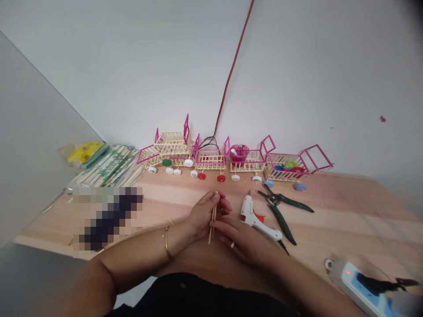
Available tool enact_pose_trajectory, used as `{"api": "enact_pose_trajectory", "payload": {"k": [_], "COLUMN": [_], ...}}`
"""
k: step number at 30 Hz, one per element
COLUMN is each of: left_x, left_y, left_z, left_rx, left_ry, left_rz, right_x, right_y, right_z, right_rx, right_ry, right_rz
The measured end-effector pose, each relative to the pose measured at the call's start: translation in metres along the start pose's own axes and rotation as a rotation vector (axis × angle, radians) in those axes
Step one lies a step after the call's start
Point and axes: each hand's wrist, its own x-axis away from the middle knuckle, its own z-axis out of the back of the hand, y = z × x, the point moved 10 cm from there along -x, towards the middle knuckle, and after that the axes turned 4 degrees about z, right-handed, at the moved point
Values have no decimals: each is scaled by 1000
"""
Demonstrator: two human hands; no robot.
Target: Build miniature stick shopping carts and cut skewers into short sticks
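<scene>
In the head view my left hand [204,215] is closed around thin pale wooden sticks [212,224], pinched upright between thumb and fingers. My right hand [246,241] meets them from the other side, its fingertips pressed to the lower part of the sticks. A short stick end [232,245] pokes out beneath the right hand's fingers; the rest of it is hidden. Just beyond the right hand lies a white hot glue gun [261,223] with a red trigger. Green-handled pruning shears [279,207] rest open beside the glue gun.
Small stick-built carts with pink handles and bottle-cap wheels, such as this cart [209,159], line the wall. A pink cup [239,154] sits in one. Packaged sticks [109,165] and a yellow bag [85,153] lie left. A power strip [360,286] is at front right.
</scene>
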Motion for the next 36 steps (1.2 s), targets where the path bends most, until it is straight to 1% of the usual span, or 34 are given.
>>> {"api": "enact_pose_trajectory", "payload": {"k": [3,8,12,14,17,20,24,30,36], "left_x": [2,1,3,4,5,4,-1,-3,-2], "left_y": [-5,-7,-7,-7,-7,-8,-5,-2,-6], "left_z": [-3,-7,-11,-15,-18,-14,-6,-7,-8], "left_rx": [-10,-14,-42,-67,-101,-93,-11,-1,-29], "left_ry": [-27,-72,-102,-132,-154,-131,-81,-73,-40], "left_rz": [33,48,60,61,70,82,74,45,69], "right_x": [-2,-1,3,5,5,5,4,5,5], "right_y": [-3,-4,7,14,20,21,15,10,5], "right_z": [1,4,5,8,11,12,16,8,2], "right_rx": [-3,-31,-40,-56,-86,-85,-82,-33,34], "right_ry": [-8,13,25,62,99,98,116,18,-44], "right_rz": [-18,-31,-130,-182,-207,-193,-160,-184,-144]}}
